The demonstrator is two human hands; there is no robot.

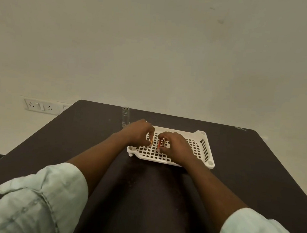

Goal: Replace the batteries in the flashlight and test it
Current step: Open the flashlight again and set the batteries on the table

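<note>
Your rolled sleeves (37,199) lie at the table's (74,137) near edge. Over the white tray (199,149), your left hand (138,132) and right hand (176,145) each pinch a small battery (160,142). The flashlight (125,116) stands upright near the far edge.

1. One white tray (204,149) on my table (255,170).
2. Two batteries: one battery (152,141) in my left hand (139,133), another battery (160,143) in my right hand (176,147).
3. One flashlight (125,115), upright.
4. Two wall sockets (39,105).
</note>
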